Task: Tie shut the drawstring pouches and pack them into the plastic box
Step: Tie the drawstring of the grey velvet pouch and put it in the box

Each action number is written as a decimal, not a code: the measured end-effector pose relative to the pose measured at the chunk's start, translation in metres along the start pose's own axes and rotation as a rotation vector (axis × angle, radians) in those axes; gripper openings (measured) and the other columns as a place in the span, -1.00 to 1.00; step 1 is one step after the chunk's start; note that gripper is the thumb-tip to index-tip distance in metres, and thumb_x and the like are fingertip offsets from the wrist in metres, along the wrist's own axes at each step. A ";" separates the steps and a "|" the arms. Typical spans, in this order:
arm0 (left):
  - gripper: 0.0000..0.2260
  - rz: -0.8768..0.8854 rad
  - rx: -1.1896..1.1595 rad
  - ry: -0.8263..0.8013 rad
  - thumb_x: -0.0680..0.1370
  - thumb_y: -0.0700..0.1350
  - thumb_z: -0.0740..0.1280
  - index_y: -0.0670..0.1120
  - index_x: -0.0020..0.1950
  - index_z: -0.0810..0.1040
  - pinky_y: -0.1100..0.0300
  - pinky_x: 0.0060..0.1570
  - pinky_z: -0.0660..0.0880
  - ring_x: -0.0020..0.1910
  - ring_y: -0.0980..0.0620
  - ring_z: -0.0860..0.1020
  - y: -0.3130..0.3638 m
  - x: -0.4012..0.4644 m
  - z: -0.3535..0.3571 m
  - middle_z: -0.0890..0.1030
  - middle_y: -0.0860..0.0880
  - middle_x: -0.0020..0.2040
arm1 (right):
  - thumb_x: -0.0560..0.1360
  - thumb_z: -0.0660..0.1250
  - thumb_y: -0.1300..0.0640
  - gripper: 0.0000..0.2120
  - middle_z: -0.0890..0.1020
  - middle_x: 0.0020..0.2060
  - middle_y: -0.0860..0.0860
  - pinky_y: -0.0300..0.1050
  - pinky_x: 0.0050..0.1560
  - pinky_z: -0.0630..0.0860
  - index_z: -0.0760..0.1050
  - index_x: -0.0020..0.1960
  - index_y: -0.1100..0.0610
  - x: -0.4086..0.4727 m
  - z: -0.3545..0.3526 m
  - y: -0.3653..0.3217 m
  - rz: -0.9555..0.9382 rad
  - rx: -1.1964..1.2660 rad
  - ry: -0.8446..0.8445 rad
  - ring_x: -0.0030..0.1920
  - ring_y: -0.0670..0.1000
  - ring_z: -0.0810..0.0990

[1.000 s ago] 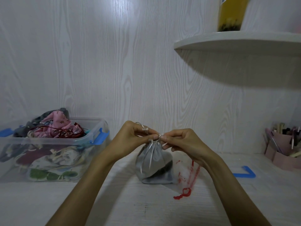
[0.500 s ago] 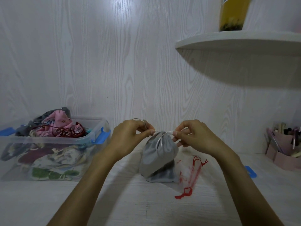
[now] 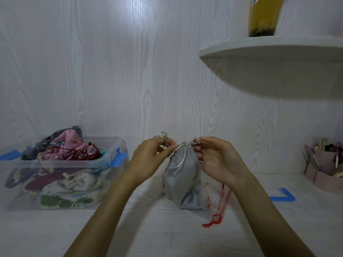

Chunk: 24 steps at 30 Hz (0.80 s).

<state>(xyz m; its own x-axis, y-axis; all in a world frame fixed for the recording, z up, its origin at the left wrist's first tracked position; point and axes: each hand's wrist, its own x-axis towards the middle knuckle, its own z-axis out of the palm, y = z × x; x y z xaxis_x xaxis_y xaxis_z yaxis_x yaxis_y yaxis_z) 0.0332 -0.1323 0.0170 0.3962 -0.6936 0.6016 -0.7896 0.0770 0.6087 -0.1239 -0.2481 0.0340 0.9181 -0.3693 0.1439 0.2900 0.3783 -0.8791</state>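
Above the table, both hands' grip — pinching the cord point(image 3: 182, 147) — has risen, grey pouch point(image 3: 182, 175) lifted.

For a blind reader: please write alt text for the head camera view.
Two hands, left and right, pinch the white cord at the neck of a grey pouch on a white table. A clear plastic box full of pouches stands to the left.
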 end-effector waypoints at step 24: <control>-0.68 -0.455 -0.068 -0.082 0.54 0.10 0.28 -0.11 -0.21 0.64 0.37 -0.42 0.46 -0.43 0.25 0.59 -0.015 -0.021 -0.016 0.67 0.05 -0.29 | 0.51 0.34 0.15 -0.93 0.66 -0.01 0.09 -0.08 0.12 0.58 0.54 -0.07 0.15 -0.003 -0.006 -0.014 0.162 -0.913 0.081 0.07 0.07 0.63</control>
<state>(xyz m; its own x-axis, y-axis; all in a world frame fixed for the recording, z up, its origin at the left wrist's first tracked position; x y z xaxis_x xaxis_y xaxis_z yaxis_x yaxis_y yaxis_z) 0.0447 -0.1077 0.0036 0.6546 -0.7218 0.2248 -0.5106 -0.2027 0.8356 -0.1321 -0.2573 0.0431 0.8972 -0.4415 -0.0140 -0.1969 -0.3714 -0.9074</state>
